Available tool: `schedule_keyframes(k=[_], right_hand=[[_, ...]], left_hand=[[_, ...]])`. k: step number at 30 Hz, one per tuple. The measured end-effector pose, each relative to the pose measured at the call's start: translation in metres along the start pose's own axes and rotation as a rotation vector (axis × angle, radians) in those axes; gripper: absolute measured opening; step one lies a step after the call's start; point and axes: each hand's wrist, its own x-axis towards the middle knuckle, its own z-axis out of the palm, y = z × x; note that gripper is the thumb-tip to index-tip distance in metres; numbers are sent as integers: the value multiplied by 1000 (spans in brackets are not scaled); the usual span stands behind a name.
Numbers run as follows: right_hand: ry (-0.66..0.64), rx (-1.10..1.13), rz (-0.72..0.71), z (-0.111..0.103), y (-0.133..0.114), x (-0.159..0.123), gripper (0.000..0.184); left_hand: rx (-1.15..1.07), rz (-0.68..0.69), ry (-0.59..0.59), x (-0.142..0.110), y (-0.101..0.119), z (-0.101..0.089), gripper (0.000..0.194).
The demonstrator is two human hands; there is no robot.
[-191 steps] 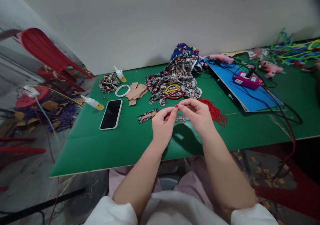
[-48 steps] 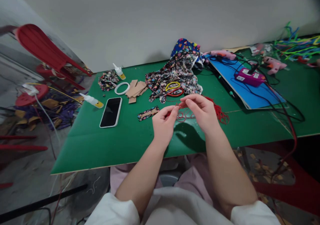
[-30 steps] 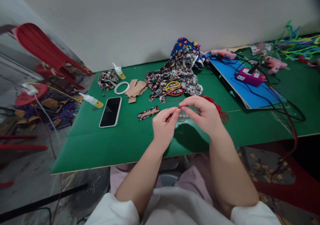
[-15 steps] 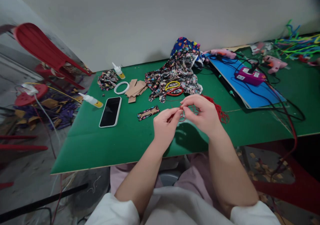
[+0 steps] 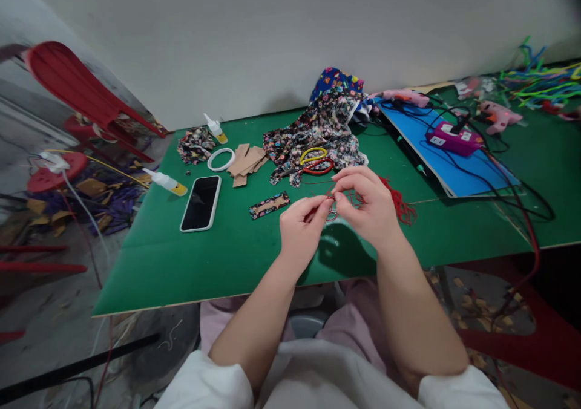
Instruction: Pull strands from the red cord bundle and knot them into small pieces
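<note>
My left hand (image 5: 303, 224) and my right hand (image 5: 365, 206) meet above the green table, fingertips pinched close together. Between them runs thin red cord, and a small metal ring (image 5: 333, 216) shows just below the fingertips. My left hand is closed on the cord or ring; its fingers partly hide which. The right thumb and forefinger pinch the red cord. More red cord (image 5: 400, 203) lies in a loose tangle behind my right hand. A fabric-covered cardboard strip (image 5: 269, 206) lies left of my hands. Scissors (image 5: 314, 162) with yellow and red handles rest beyond them on floral cloth (image 5: 318, 130).
On the left of the green table (image 5: 149, 270) are a phone (image 5: 201, 204), glue bottles (image 5: 166, 183), a white ring (image 5: 221, 160) and cardboard strips (image 5: 246, 162). To the right lie a blue folder (image 5: 454, 155), a purple power strip (image 5: 454, 138) with cables, and pink glue guns (image 5: 499, 117).
My right hand's fingers have shifted slightly and lifted apart a little at the pinch. My left hand stays nearly in place, and the things on the table have not moved.
</note>
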Motion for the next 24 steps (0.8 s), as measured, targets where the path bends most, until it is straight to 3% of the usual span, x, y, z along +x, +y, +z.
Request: schedule_keyframes(k=[19, 24], right_hand=[[8, 56, 25, 2, 2, -1, 10], [-15, 189, 159, 0, 5, -3, 8]], left_hand=[[-46, -46, 4, 0, 1, 0, 15], [-121, -120, 34, 1, 4, 1, 15]])
